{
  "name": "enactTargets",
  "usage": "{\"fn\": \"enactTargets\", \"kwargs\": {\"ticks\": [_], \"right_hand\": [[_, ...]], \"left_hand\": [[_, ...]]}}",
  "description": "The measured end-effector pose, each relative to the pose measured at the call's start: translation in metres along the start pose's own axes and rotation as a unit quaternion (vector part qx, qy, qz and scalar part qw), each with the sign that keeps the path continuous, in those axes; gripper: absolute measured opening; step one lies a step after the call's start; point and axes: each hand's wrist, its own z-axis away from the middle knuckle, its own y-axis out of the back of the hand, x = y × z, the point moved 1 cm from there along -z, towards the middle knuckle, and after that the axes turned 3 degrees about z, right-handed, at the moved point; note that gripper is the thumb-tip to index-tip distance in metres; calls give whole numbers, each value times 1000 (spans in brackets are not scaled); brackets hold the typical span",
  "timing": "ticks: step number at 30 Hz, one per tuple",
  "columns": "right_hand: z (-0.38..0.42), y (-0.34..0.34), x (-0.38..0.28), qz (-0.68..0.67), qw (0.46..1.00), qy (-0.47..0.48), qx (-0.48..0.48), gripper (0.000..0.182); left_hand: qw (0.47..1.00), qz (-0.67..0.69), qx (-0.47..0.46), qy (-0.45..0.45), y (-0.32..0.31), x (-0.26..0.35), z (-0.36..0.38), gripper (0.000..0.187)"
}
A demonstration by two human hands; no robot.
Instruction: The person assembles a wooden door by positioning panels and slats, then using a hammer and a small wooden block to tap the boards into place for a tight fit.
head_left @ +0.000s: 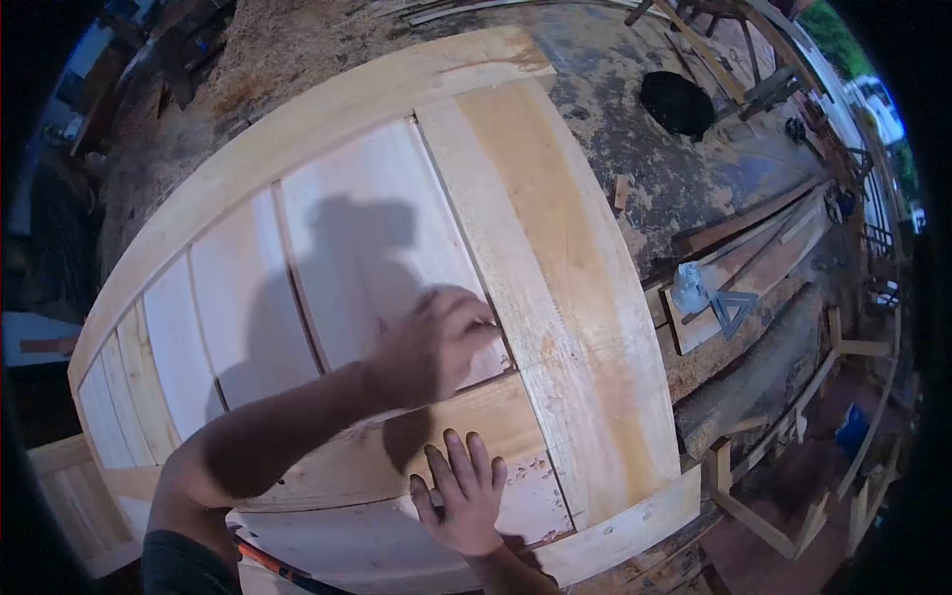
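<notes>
A large pale wooden panel made of framed boards fills the middle of the head view. My left hand reaches across from the lower left, its fingers curled at the joint between an inner board and the wide right-hand frame board. What those fingers hold, if anything, is too small to tell. Below it, near the panel's lower edge, my right hand is spread with its fingers apart over a lower board. Dark gaps run between several inner boards.
A blue triangular square and a clear plastic bag lie on planks at the right. A black round object is on the sawdust-covered ground. Wooden frame pieces stand at the lower right. An orange-and-black object shows at the bottom.
</notes>
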Motion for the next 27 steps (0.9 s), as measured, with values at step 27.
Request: {"fn": "enactTargets", "kwargs": {"ticks": [27], "right_hand": [[7,3,6,-52,998,40,17,51]], "left_hand": [[945,-86,-50,312,50,84,231,61]]}}
